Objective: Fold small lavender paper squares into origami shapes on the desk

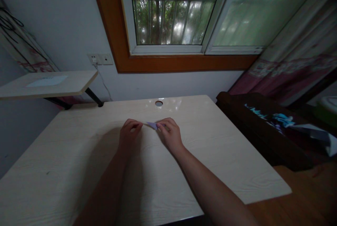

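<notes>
A small pale-purple piece of folded paper [152,125] with a pointed end is pinched between the thumb and fingers of my right hand [170,134], just above the table. Its tip points left, toward my left hand [129,134]. The thumb and index finger of that left hand are pressed together close to the tip. Whether anything thin lies between them is too small to make out. Both hands are over the middle of the light wood-grain table [210,159], and the right fingers cover part of the paper.
A round cable hole [158,103] is near the table's back edge. At the left, a raised shelf [76,78] carries a flat sheet [47,81]. A white cord hangs from a wall socket [100,59]. Dark furniture [252,131] with bluish scraps [283,119] is at right, below a curtain.
</notes>
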{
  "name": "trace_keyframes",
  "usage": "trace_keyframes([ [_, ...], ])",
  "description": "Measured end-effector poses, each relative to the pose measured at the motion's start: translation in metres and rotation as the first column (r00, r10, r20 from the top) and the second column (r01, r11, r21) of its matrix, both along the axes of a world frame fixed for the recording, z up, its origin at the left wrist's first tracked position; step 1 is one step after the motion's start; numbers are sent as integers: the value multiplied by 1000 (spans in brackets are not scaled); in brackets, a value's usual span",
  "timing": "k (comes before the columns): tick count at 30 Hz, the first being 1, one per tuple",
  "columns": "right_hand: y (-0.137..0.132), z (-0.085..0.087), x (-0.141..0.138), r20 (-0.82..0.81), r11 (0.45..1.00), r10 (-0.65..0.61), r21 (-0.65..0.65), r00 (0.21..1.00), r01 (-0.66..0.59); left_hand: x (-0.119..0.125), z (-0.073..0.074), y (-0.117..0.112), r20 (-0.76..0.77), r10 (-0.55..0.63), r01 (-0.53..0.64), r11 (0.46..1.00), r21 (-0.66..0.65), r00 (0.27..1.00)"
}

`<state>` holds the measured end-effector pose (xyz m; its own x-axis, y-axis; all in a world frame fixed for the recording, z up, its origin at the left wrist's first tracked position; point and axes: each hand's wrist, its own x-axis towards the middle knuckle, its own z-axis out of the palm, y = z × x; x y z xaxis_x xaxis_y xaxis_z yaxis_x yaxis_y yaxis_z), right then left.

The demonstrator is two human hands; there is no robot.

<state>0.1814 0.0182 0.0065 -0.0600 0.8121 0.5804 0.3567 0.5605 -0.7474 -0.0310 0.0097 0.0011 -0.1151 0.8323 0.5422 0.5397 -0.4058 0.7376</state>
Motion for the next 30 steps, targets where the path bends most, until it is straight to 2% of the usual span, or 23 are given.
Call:
trace_keyframes([
  [2,1,-1,0,-1,1000,-2,-4,1000,2,-2,0,1,19,49,-49,999,1,999],
  [4,1,-2,0,20,1000,22,-4,1000,-22,-2,-1,1,19,34,-35,999,26,999],
  [9,-1,-1,-3,88,993,112,17,990,-114,10,-2,-2,-121,-148,161,981,105,982],
  [12,-2,0,-4,121,989,144,20,982,-147,15,-3,-5,-197,-182,200,977,76,963],
  [24,-4,3,-5,177,985,155,46,972,-166,16,-1,-7,-276,-170,197,978,74,946],
  [30,-2,0,-5,82,998,51,44,995,-55,16,6,-9,-196,-139,159,983,89,971],
])
